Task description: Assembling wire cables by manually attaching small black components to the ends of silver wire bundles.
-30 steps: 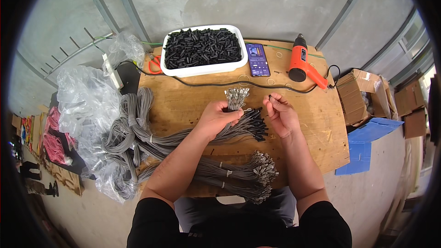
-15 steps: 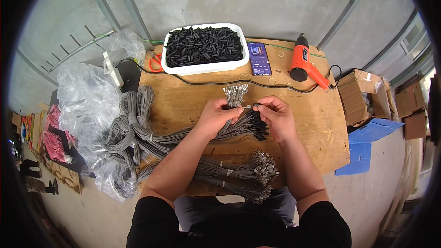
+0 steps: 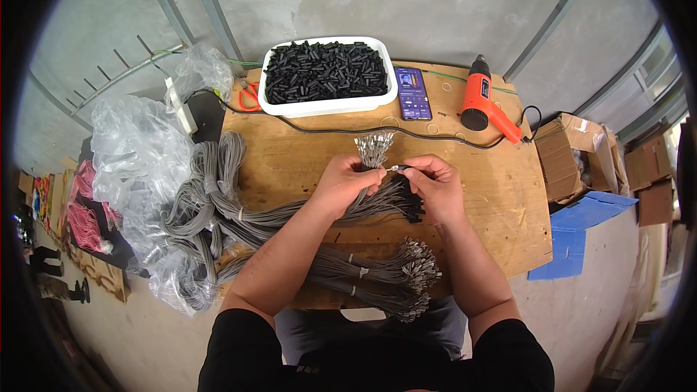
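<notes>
My left hand (image 3: 343,184) is closed round a bundle of grey cables, whose silvery terminals (image 3: 374,147) fan out above the fingers. One terminal pokes out to the right from the left fingertips. Pinched in my right hand (image 3: 439,187) is a small black sleeve (image 3: 402,168), its end meeting that terminal; how far it is over the metal is too small to tell. Below the hands, several cable ends with black sleeves (image 3: 414,207) lie on the table. Nearer me rest tied grey cable bundles (image 3: 341,265) with bare metal terminals (image 3: 421,265).
A white tub (image 3: 330,110) of black sleeves stands at the back, beside a phone (image 3: 414,94) and an orange heat gun (image 3: 476,94). The gun's black cord crosses the wooden table (image 3: 501,203). Orange-handled pliers (image 3: 249,96), clear plastic bags (image 3: 138,160) and coiled cable (image 3: 210,189) are at left.
My right hand has shifted slightly left, bringing the black sleeve from just apart to touching the terminal at my left fingertips. The left hand keeps its hold on the bundle.
</notes>
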### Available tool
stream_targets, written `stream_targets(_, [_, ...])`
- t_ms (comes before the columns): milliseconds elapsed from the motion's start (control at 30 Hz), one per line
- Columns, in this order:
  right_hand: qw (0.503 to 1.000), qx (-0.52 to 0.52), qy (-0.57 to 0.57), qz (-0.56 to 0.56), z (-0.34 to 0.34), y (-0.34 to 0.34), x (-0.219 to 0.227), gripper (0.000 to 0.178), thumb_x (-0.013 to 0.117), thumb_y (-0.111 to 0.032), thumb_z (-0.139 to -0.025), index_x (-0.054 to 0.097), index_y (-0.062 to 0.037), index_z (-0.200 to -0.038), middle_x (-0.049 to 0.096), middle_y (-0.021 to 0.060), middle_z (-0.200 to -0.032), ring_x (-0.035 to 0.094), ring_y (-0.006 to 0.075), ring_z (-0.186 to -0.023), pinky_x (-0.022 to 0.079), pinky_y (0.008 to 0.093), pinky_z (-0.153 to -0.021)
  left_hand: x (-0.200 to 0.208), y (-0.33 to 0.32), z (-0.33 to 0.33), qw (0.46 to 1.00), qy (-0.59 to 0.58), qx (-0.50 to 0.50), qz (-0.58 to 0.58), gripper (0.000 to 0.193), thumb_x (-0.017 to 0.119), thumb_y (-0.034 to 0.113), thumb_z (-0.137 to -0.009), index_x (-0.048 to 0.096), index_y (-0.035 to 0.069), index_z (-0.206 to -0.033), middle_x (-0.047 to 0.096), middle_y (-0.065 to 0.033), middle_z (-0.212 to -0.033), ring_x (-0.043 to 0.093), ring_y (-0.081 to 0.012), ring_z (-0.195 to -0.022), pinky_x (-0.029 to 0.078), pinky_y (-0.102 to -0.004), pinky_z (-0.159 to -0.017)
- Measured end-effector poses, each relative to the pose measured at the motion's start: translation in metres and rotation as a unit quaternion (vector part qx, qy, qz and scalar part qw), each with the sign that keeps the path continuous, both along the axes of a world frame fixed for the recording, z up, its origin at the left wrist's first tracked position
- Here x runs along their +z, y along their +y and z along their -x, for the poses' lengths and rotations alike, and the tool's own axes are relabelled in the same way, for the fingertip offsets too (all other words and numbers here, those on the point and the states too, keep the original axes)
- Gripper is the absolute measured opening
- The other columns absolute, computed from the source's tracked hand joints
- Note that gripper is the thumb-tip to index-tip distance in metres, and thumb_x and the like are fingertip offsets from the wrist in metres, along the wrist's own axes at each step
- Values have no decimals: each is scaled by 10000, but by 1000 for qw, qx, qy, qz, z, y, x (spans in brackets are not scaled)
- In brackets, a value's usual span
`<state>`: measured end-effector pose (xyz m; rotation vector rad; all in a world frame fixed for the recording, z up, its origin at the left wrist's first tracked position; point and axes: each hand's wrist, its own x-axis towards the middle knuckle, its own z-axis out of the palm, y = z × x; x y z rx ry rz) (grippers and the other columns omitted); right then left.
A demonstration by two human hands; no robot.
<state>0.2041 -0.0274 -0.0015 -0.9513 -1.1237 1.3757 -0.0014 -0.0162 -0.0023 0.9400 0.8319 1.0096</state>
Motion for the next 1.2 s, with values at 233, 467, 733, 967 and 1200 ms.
stream_targets(233, [1000, -14, 1, -5, 0, 1, -3, 149, 697, 2, -906, 714, -3, -1053, 624, -27, -755, 508, 27, -621, 363, 175, -523, -1, -1, 0, 1000, 10, -7, -19, 102, 696, 74, -883, 671, -24, -889, 620, -35, -753, 540, -107, -643, 438, -269, -611])
stream_targets(467, [1000, -9, 6, 12, 1, -1, -1, 129, 697, -19, -912, 702, 5, -1039, 697, 30, -833, 511, 35, -620, 368, 176, -520, 0, -1, -1, 999, 23, -3, -26, 101, 697, 77, -885, 672, -6, -831, 608, -17, -716, 528, -92, -631, 418, -259, -601])
stream_targets(733, [1000, -3, 10, 14, 1, 0, -3, 112, 703, -31, -914, 699, 2, -1020, 710, 41, -851, 512, 36, -624, 370, 176, -521, -5, 1, 0, 999, 30, -14, -31, 119, 723, 83, -874, 674, -21, -842, 633, -30, -741, 548, -90, -651, 427, -255, -607])
stream_targets(967, [1000, -11, 17, 20, -4, 3, -3, 107, 711, -45, -912, 697, -9, -1011, 696, 31, -830, 505, 31, -620, 363, 175, -520, -2, 1, 2, 999, 27, -34, -21, 179, 738, 90, -872, 681, -65, -941, 661, -56, -800, 587, -109, -697, 474, -255, -654])
stream_targets(1200, [988, 45, 115, 97, -9, 5, 5, 146, 664, -118, -960, 667, 1, -1043, 701, 63, -851, 462, 48, -582, 326, 186, -503, -3, 0, 1, 999, 41, -29, -14, 166, 725, 90, -874, 683, -60, -930, 660, -51, -790, 585, -106, -695, 472, -251, -662])
